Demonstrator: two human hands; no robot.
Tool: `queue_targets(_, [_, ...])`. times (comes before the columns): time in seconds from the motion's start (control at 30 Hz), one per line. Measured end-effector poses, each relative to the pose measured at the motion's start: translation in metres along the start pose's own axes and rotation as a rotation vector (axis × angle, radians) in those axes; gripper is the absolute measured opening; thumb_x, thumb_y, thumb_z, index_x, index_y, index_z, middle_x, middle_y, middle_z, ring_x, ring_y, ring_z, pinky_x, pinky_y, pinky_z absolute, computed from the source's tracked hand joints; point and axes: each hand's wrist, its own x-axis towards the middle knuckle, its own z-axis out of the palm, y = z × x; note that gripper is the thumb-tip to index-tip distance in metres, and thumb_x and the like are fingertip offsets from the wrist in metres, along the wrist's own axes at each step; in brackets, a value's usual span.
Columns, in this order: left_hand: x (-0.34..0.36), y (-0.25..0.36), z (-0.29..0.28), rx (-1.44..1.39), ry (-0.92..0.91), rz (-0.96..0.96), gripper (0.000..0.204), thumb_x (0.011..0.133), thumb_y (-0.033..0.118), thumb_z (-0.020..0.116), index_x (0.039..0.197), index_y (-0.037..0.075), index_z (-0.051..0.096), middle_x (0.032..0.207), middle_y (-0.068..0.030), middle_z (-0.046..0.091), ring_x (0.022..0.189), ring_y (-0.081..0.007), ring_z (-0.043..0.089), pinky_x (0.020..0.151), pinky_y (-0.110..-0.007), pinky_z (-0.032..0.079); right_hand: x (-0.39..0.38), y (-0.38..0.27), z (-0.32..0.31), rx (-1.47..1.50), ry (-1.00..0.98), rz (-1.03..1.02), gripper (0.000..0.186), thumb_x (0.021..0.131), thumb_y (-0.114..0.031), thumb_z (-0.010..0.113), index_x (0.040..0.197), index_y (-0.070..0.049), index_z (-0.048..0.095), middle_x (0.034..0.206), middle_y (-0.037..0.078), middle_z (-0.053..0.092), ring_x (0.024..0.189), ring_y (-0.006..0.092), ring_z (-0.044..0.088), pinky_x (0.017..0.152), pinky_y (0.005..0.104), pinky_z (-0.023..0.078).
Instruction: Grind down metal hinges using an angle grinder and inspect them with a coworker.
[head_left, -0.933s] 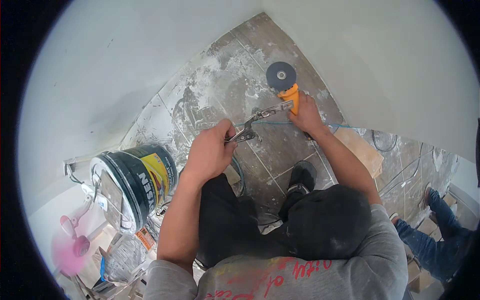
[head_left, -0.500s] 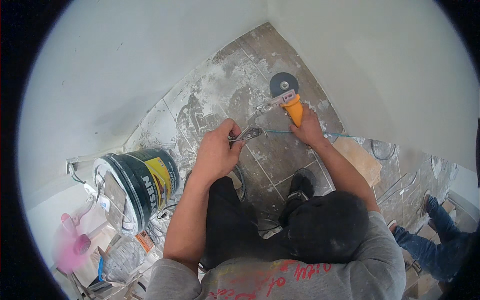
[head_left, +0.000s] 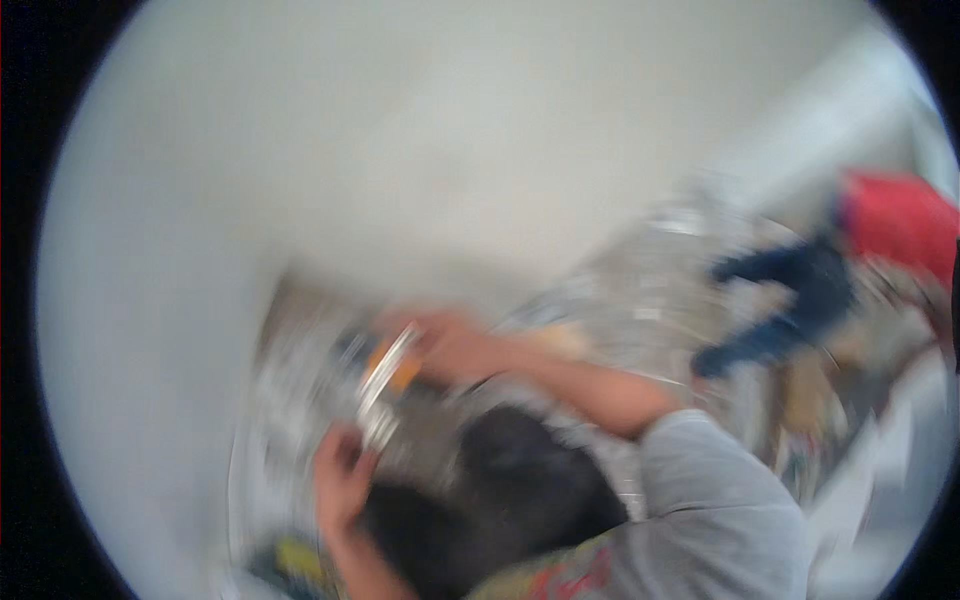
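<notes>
The view has turned rightward and is blurred.
The left hand (head_left: 343, 477) pinches the metal hinge (head_left: 388, 371), which crosses before the orange angle grinder (head_left: 407, 373), gripped by the right hand (head_left: 442, 345). A co-worker's red garment (head_left: 900, 222), unseen earlier, shows.

Left of the frame's centre, the hinge (head_left: 387, 374) passes in front of the grinder (head_left: 408, 374), with the left hand (head_left: 340, 475) below and the right hand (head_left: 445, 345) above right. A bucket (head_left: 292, 562) is lower left; another person (head_left: 825, 275), far right.
</notes>
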Motion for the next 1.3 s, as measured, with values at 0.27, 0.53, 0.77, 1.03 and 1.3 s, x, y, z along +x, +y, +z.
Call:
queue_targets(0.27, [0.002,0.106,0.025,0.311,-0.297,0.276,0.016,0.086,0.012,0.068,0.097,0.006,0.059,0.08,-0.0093,0.058,0.075,-0.0194,0.055,0.072,-0.036,0.045,0.006,-0.162,-0.127,-0.252,-0.299,0.541,0.02,0.078,-0.018,0.059,0.086,0.0,0.064,0.077,0.024,0.064,0.078,0.0424,0.062,0.071,0.0487,0.048])
queue_targets(0.53, [-0.039,0.23,0.048,0.111,-0.508,0.209,0.019,0.074,0.005,0.072,0.084,0.003,0.056,0.077,-0.0033,0.057,0.072,-0.012,0.054,0.069,-0.028,0.046,-0.058,-0.257,-0.182,-0.053,0.02,0.639,0.019,0.073,-0.016,0.059,0.076,0.001,0.066,0.072,0.021,0.065,0.067,0.0354,0.064,0.06,0.0467,0.049])
queue_targets(0.77, [-0.166,0.515,0.123,0.321,-0.482,0.76,0.03,0.075,0.007,0.073,0.103,0.003,0.064,0.093,-0.0118,0.064,0.087,-0.0252,0.062,0.081,-0.033,0.049,-0.092,-0.517,-0.333,0.175,0.479,1.119,0.027,0.099,-0.023,0.048,0.089,-0.001,0.06,0.067,0.004,0.059,0.057,0.0119,0.056,0.054,0.0284,0.046])
queue_targets(1.03, [-0.27,0.608,0.114,0.375,-0.334,0.904,0.028,0.074,0.0,0.069,0.101,0.003,0.065,0.097,-0.0127,0.065,0.089,-0.0242,0.065,0.079,-0.034,0.052,-0.066,-0.641,-0.365,0.057,0.659,0.94,0.024,0.096,-0.018,0.05,0.086,0.0,0.061,0.063,0.006,0.059,0.057,0.0191,0.058,0.057,0.0346,0.045])
queue_targets(1.3, [-0.303,0.617,0.086,0.312,-0.046,0.846,0.016,0.076,0.001,0.069,0.092,0.003,0.069,0.092,-0.0103,0.065,0.075,-0.0192,0.066,0.068,-0.029,0.053,-0.038,-0.659,-0.367,-0.039,0.525,0.704,0.019,0.098,-0.016,0.052,0.095,0.0,0.061,0.064,0.002,0.057,0.057,0.0099,0.054,0.055,0.0267,0.045])
